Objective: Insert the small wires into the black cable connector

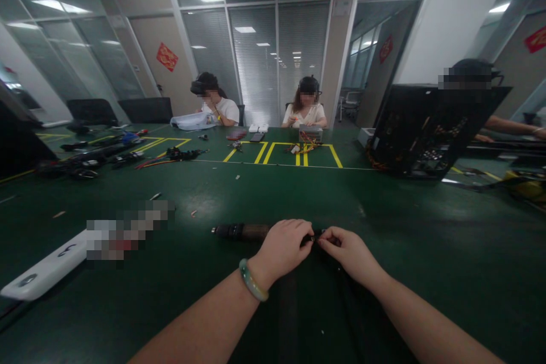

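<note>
My left hand (pixel 285 248), with a green bangle on its wrist, is curled shut over a small dark part near the table's front middle. My right hand (pixel 347 250) pinches the same small dark part from the other side, fingertips almost touching the left ones. What the part is cannot be made out. A dark electric screwdriver (pixel 241 231) lies on the green table (pixel 426 239) just left of my left hand, partly hidden behind it. Dark cables or straps run from my hands toward me.
A white flat device (pixel 42 270) lies at the near left. Tools and wire bundles (pixel 106 153) cover the far left. An open black computer case (pixel 426 131) stands at the right. Two people sit at the far side, a third at the right behind the case.
</note>
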`<act>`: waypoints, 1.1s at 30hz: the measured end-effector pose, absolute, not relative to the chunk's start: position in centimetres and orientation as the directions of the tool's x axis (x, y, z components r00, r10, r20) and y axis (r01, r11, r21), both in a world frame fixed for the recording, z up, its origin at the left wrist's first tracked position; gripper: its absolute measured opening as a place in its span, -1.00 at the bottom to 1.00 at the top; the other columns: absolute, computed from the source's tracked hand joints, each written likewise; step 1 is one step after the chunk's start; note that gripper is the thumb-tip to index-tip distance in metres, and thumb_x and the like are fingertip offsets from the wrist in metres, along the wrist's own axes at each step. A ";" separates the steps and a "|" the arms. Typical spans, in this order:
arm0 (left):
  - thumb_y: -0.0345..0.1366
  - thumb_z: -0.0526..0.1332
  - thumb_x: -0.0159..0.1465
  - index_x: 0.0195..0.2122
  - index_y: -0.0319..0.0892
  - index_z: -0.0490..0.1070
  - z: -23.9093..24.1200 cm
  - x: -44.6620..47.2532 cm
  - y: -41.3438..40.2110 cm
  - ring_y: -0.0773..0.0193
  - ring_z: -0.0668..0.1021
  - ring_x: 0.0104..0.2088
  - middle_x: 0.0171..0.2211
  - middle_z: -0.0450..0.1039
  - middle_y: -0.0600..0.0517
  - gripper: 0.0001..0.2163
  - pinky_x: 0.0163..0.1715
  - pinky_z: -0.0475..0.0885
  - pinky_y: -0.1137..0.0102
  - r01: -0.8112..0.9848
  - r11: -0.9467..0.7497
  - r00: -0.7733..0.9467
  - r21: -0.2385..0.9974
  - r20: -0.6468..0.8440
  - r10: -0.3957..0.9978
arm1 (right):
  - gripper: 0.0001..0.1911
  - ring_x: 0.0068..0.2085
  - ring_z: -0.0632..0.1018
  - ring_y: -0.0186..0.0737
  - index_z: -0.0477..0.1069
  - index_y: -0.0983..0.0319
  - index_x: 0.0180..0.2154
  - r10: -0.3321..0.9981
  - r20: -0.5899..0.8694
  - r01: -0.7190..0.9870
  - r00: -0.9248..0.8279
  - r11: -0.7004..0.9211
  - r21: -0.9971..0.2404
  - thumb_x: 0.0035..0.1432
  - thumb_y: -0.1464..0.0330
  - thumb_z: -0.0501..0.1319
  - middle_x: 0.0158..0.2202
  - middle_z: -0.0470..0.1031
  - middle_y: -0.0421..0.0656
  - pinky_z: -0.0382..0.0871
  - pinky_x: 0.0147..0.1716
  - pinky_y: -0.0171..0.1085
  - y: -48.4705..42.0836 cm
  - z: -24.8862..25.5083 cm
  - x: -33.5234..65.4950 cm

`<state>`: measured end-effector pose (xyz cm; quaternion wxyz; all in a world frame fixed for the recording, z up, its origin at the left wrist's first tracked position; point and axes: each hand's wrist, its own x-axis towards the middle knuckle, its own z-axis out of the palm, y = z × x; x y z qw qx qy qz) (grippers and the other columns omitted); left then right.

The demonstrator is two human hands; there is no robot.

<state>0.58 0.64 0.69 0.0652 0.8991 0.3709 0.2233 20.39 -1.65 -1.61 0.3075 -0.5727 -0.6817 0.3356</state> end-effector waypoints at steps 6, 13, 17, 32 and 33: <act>-0.40 0.23 0.25 -0.23 -0.15 0.40 0.4 0.8 0.9 0.19 0.48 -0.14 -0.19 0.46 0.04 -0.92 -0.08 0.35 0.27 0.637 -0.716 0.625 0.287 0.352 0.697 | -0.80 -0.32 0.54 -0.23 0.49 0.19 -0.32 0.987 0.035 0.571 -0.158 0.120 -0.812 0.20 0.22 0.17 -0.36 0.55 -0.23 0.32 -0.30 -0.32 -1.8 -1.3 20.2; -0.41 0.26 0.23 -0.26 -0.14 0.42 0.4 0.8 0.9 0.22 0.47 -0.18 -0.25 0.45 0.09 -0.92 -0.16 0.34 0.31 0.631 -0.718 0.629 0.292 0.349 0.695 | -0.78 -0.34 0.54 -0.21 0.52 0.19 -0.34 0.987 0.003 0.556 -0.162 0.093 -0.826 0.18 0.21 0.18 -0.38 0.56 -0.23 0.32 -0.34 -0.33 -1.9 -1.1 20.2; -0.42 0.25 0.24 -0.26 -0.15 0.42 0.7 0.7 0.8 0.20 0.46 -0.17 -0.24 0.45 0.05 -0.93 -0.16 0.33 0.30 0.626 -0.724 0.639 0.290 0.342 0.689 | -0.77 -0.34 0.54 -0.21 0.53 0.18 -0.35 0.980 -0.012 0.554 -0.196 0.101 -0.826 0.19 0.21 0.18 -0.37 0.57 -0.24 0.30 -0.38 -0.34 -2.0 -0.9 20.2; -0.39 0.25 0.25 -0.23 -0.12 0.40 0.7 0.6 0.7 0.22 0.46 -0.16 -0.22 0.45 0.09 -0.91 -0.13 0.33 0.30 0.605 -0.731 0.638 0.317 0.356 0.683 | -0.83 -0.31 0.55 -0.22 0.51 0.17 -0.30 0.982 0.019 0.559 -0.188 0.123 -0.820 0.19 0.24 0.18 -0.35 0.57 -0.24 0.31 -0.36 -0.34 -1.9 -1.1 20.2; -0.40 0.25 0.25 -0.23 -0.12 0.40 0.7 0.6 0.6 0.22 0.46 -0.16 -0.22 0.45 0.10 -0.91 -0.13 0.33 0.30 0.605 -0.730 0.637 0.318 0.357 0.684 | -0.83 -0.32 0.54 -0.23 0.51 0.17 -0.31 0.982 0.021 0.562 -0.189 0.126 -0.817 0.19 0.25 0.19 -0.35 0.57 -0.24 0.30 -0.36 -0.34 -1.9 -1.1 20.2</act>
